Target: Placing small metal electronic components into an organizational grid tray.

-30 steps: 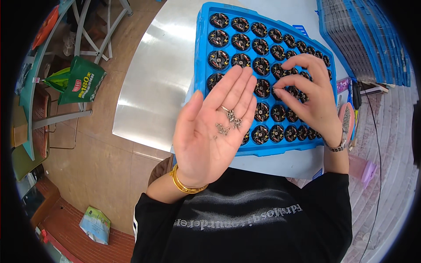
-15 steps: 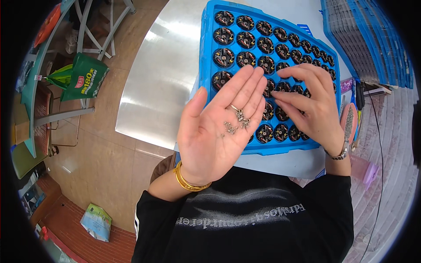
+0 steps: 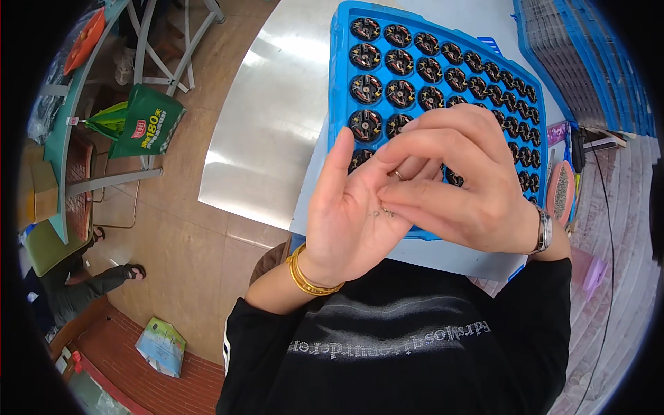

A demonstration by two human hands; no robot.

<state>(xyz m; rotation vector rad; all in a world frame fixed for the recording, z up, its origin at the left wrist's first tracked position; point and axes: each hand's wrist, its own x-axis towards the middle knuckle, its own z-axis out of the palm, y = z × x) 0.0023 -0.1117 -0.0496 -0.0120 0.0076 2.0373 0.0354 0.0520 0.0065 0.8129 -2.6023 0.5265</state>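
Observation:
My left hand [image 3: 339, 232] is held palm up with its fingers stretched out. Small silvery metal pieces, screw-like, [image 3: 384, 211] lie loose in its palm. Over that palm comes my right hand [image 3: 474, 187], its thumb and forefinger pinched together among the pieces; whatever is between the fingertips is too small to make out. It covers most of the left fingers. Behind both hands lies a blue tray [image 3: 338, 76] with rows of round black parts [image 3: 366, 90], each carrying coloured wires and metal bits. My hands hide part of the rows.
Blue trays [image 3: 588, 69] are stacked at the far right. Right of the tray lies a pink oval dish [image 3: 561, 194] of small grey pieces, near a black cable [image 3: 604, 207]. A shiny metal tabletop [image 3: 256, 138] is at left. A person's sandalled foot [image 3: 135, 272] shows on the floor.
My right hand has moved left and nearer, from above the tray to the left palm, and now pinches there. The view has shifted slightly. A person's leg has appeared at lower left.

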